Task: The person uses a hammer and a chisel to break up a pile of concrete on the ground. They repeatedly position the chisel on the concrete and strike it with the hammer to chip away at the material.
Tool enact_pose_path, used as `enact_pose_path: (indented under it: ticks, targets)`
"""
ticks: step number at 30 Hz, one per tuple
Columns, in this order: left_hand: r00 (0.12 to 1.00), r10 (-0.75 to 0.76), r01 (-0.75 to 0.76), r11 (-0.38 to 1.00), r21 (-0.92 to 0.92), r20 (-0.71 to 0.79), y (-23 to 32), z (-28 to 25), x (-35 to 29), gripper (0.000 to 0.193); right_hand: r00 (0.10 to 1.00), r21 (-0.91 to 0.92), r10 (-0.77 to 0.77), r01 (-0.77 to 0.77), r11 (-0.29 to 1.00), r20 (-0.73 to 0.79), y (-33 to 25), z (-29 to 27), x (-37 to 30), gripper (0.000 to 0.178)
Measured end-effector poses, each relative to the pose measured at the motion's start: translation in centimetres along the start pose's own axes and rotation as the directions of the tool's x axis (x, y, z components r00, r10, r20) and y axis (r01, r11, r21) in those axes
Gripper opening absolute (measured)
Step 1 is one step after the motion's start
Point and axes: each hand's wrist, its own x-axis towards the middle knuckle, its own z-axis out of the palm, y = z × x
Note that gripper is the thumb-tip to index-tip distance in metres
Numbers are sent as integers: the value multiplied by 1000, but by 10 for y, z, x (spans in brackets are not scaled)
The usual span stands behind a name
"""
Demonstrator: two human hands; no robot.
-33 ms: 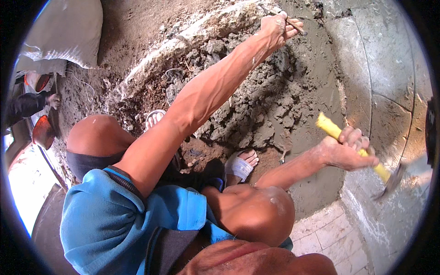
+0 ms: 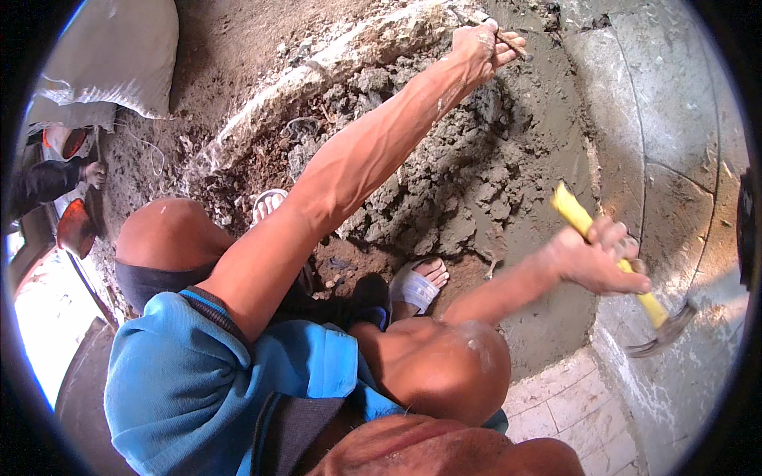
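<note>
My right hand is closed around the yellow handle of a claw hammer. The hammer's metal head hangs beyond my little-finger or thumb side, over the grey surface at the right. At the top, my left arm is stretched far out, and my left hand pinches a thin dark metal rod with some fingers held straight. The rod lies across the hand above wet grey mortar. Beneath my left forearm is a lumpy heap of mortar. The hammer and the rod are well apart.
A rough pale ridge curves behind the heap. A trowel-like tool lies by my sandalled foot. Pale sacks stand at upper left, near another person's hand and orange-lined pans. Grey slabs line the right.
The hammer has tilted in my right hand, its head shifting slightly down and left and its claws showing more clearly. My left hand and the rod stay in place.
</note>
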Motion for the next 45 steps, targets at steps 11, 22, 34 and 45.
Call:
enact_pose_path:
  ticks: [11, 22, 34, 45]
  targets:
    - [993, 93, -102, 987, 121, 74, 22, -31, -11, 29, 443, -403, 873, -775, 487, 202, 60, -38, -92, 35]
    - [957, 287, -288, 944, 159, 27, 7, -3, -66, 18, 390, -397, 919, -836, 379, 57, 43, -67, -80, 35]
    - [723, 123, -379, -752, 539, 679, 127, -32, 39, 48, 308, -603, 949, -771, 204, -73, -43, -123, -66, 38]
    - [788, -48, -259, -930, 260, 614, 215, -31, 25, 35, 412, -510, 897, -812, 283, -158, -63, -176, -84, 39]
